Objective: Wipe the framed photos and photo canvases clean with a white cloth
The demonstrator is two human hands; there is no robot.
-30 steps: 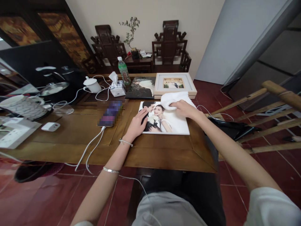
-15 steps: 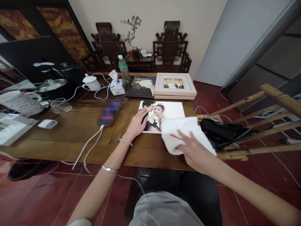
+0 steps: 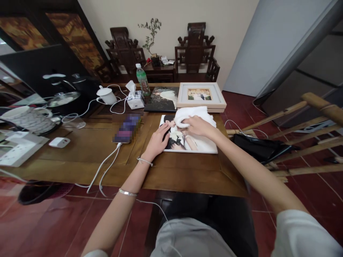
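A wedding photo panel (image 3: 198, 144) lies flat on the wooden table (image 3: 184, 175) in front of me. My left hand (image 3: 158, 140) rests on its left edge with the fingers stretched out flat. In my right hand (image 3: 197, 126) is a white towel (image 3: 199, 113), bunched and pressed on the upper part of the panel. The towel covers part of the picture, and some of my right fingers are hidden in its folds. Behind the panel lie a dark photo album (image 3: 163, 99) and a framed photo (image 3: 199, 94) in a pale frame.
To the left are a phone (image 3: 126, 128) with a cable, a white charger (image 3: 59, 142), a power strip (image 3: 20, 148) and a kettle (image 3: 28, 119). A tissue box (image 3: 135, 100), bottle (image 3: 143, 80) and lidded cup (image 3: 105, 95) stand farther back. A bamboo chair (image 3: 284, 114) is at right.
My right hand has moved the towel from the panel's lower right corner up and left to its upper part. My left hand stays at the left edge.
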